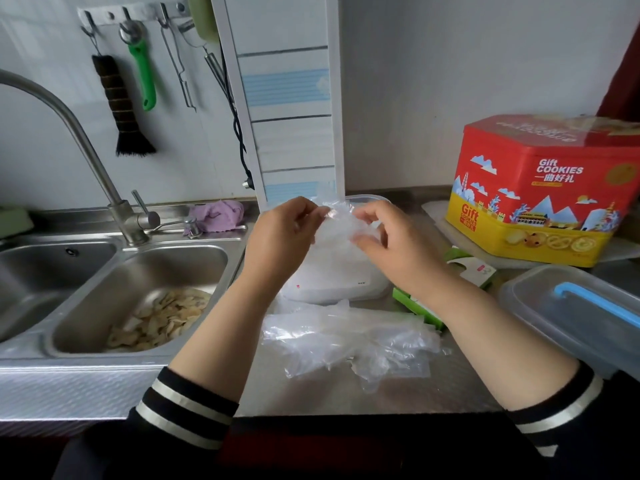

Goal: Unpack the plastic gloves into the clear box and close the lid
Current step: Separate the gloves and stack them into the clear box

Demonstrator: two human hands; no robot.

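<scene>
The person holds a thin, see-through plastic glove (341, 223) up in the air over the shiny metal counter (433, 389). The left hand (282, 233) pinches one edge of it with its fingers (320, 213), and the right hand (388, 237) pinches the other side. The glove looks crinkly and soft. Under the hands lies a white plastic bag of gloves (332, 282). Nearer the person, a heap of loose clear plastic gloves (349, 341) lies flat on the counter. A clear box with a blue handle (571, 310) sits at the right, lid on.
</scene>
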